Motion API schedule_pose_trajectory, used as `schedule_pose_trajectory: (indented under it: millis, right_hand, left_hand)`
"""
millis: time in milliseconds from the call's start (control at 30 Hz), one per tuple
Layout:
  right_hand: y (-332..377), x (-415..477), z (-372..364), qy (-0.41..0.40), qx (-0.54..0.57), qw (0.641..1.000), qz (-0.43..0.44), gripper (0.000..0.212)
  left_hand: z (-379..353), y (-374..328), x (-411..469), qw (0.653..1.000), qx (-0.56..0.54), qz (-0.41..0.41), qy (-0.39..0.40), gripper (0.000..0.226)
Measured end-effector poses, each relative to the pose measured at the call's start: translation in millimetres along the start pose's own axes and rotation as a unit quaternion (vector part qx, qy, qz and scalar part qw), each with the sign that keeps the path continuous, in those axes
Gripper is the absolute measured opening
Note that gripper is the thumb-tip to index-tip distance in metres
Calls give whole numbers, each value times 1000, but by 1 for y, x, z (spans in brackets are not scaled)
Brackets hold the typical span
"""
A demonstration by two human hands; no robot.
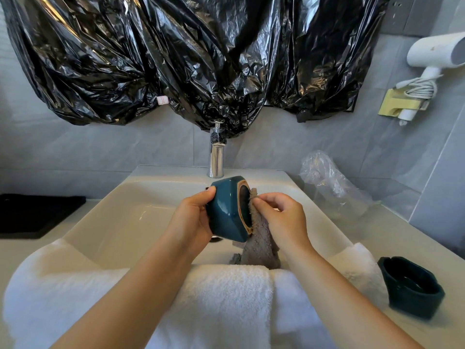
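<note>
A dark teal ceramic cup (227,210) with a tan rim lies on its side in the air over the white sink (120,210), its mouth facing right. My left hand (193,220) grips the cup's base and side. My right hand (281,217) pinches a grey cloth (259,245) against the cup's rim; the cloth hangs down toward the sink's front edge. Whether the cloth reaches inside the cup is hidden.
A second dark teal cup (410,288) stands upright on the counter at the right. A white towel (221,298) covers the sink's front edge. Behind are a chrome tap (216,157), black plastic sheeting (191,54), a crumpled clear bag (329,182), a black mat (32,212), and a wall hair dryer (435,54).
</note>
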State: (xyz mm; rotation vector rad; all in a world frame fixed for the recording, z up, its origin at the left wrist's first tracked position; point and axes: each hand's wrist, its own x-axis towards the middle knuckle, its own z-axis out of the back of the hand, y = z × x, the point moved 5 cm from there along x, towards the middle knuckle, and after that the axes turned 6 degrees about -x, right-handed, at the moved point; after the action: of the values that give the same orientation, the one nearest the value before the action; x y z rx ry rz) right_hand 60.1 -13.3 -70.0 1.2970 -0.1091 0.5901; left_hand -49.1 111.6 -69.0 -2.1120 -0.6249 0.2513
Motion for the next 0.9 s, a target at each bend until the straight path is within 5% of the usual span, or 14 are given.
schedule_pose_trajectory:
  millis: [333,500,733,900]
  right_hand:
    - [3,2,2,-18,25,999,21,5]
    - [18,-6,-5,52,45,994,86,7]
    - [21,-16,-17,189,17,980,67,9]
    - [5,-7,-16,126,-46,991,25,8]
  left_hand:
    - [-3,10,3,996,72,38,34,20]
    - [0,9,3,997,74,31,-3,20]
    - [7,1,0,998,22,4,-53,23]
    - [7,-1,0,999,-14,10,-43,24]
